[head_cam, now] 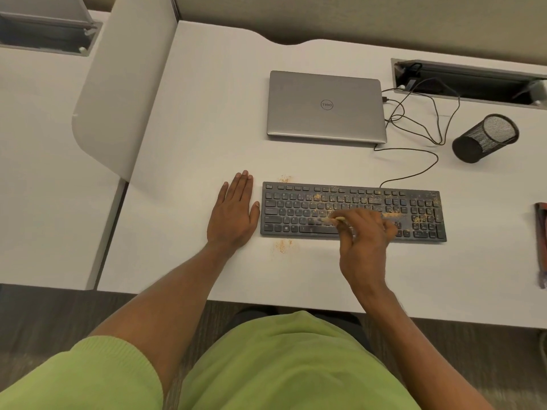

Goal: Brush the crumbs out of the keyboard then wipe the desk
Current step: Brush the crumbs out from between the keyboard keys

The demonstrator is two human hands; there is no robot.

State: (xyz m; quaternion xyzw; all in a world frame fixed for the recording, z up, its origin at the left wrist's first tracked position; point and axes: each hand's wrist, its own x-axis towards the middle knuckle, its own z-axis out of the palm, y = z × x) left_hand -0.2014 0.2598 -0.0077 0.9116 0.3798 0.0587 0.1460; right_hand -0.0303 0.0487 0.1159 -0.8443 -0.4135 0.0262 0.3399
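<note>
A black keyboard lies on the white desk, its keys speckled with orange-brown crumbs, thickest toward the right end. More crumbs lie on the desk below its left corner and a few above its top left edge. My right hand hovers over the keyboard's middle and pinches a small pale brush whose tip touches the lower key rows. My left hand rests flat on the desk, fingers straight, just left of the keyboard.
A shut grey laptop sits behind the keyboard, with black cables running to a desk cable tray. A black mesh pen cup lies tipped at the right. A dark red object is at the right edge.
</note>
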